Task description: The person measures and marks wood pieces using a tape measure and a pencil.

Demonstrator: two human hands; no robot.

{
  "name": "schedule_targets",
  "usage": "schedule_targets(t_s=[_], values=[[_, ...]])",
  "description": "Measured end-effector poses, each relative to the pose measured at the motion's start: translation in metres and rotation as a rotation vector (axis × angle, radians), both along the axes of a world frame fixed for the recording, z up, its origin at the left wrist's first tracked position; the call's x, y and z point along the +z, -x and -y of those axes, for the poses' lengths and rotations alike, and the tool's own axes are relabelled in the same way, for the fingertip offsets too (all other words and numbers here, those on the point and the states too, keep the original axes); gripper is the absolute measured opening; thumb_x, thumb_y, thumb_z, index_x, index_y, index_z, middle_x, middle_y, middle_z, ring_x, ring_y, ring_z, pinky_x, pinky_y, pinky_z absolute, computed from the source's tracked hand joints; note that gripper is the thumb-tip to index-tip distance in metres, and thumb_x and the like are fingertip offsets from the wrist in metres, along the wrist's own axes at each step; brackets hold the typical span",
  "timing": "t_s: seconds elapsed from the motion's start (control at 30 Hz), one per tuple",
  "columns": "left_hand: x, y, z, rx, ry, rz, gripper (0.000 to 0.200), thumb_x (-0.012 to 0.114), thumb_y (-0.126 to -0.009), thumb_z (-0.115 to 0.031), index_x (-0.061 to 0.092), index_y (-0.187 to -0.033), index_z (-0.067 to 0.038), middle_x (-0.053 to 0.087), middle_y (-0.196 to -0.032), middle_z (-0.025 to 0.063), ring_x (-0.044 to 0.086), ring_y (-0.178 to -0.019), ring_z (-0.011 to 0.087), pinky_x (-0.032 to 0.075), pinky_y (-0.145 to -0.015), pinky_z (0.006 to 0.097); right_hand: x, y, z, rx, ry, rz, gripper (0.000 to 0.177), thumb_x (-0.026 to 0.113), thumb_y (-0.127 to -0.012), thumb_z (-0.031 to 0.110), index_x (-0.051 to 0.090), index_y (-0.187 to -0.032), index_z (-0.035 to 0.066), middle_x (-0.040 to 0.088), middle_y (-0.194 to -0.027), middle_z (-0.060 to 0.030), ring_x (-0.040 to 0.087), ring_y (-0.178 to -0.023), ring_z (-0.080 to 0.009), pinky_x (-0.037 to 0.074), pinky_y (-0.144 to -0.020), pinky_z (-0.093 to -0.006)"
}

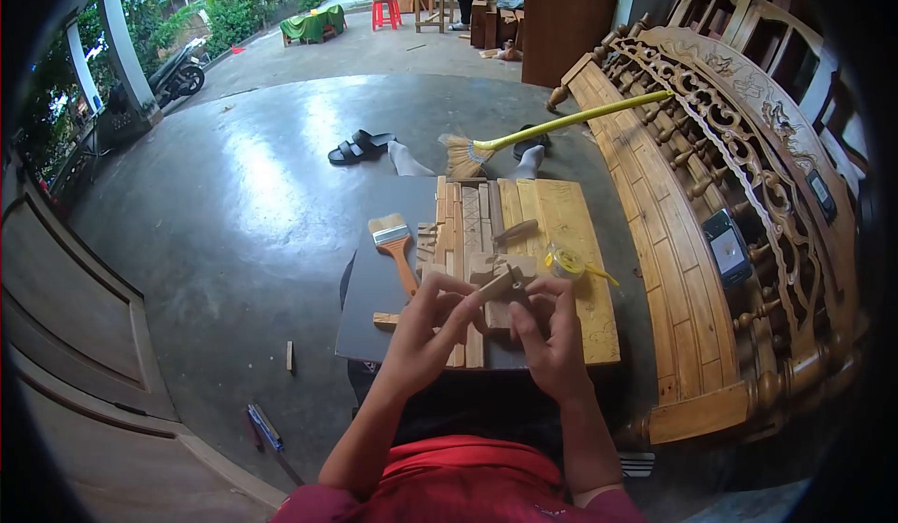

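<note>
Over the near half of a low work board (363, 298), my left hand (432, 328) pinches a small flat wooden strip (496, 286) that points up and to the right. My right hand (554, 336), close beside it, has its fingers closed on a small dark piece (517, 278) that meets the strip's end; its kind I cannot tell. Beneath both hands lies a light wooden block (498, 315). Narrow wooden strips (456, 219) lie side by side on the board behind it. A paintbrush (398, 247) with an orange handle rests to the left, and a yellow tape roll (567, 261) to the right.
A carved wooden bench (673, 289) runs along the right, with a phone (728, 247) on its seat. A broom (571, 123) with a yellow handle leans across from the bench. Sandals (360, 147) lie beyond the board. Wooden panels (84, 336) stand at left.
</note>
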State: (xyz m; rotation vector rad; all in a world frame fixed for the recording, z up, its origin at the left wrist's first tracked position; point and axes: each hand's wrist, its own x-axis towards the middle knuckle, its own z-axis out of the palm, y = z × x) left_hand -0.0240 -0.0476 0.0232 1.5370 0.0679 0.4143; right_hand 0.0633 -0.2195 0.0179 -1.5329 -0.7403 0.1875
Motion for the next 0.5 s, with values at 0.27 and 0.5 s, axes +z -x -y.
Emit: schedule_targets(t_s=[0.27,0.5], values=[[0.016,-0.028,0.002,-0.095,-0.086,0.004,0.025,0.051,-0.107,-0.016,0.051,-0.126,0.000,0.068,-0.094,0.0085,0.059,-0.077,0.0077,0.049,-0.069,0.0235,0.047,-0.017,-0.037,0.053,-0.245,-0.168,0.023,0.050,-0.105,0.015,0.045,-0.124,0.004,0.060,-0.085,-0.0031,0.056,-0.080,-0.0067,0.046,-0.072,-0.0230],[0.001,-0.041,0.001,0.253,-0.019,0.031,0.022,0.046,-0.108,-0.018,0.051,-0.125,-0.005,0.053,-0.090,-0.0002,0.047,-0.071,0.0044,0.042,-0.065,0.0204,0.032,-0.031,-0.059,-0.010,-0.278,-0.204,0.022,0.045,-0.106,0.014,0.056,-0.122,0.004,0.047,-0.077,0.0042,0.041,-0.067,-0.0024,0.036,-0.060,-0.0206]])
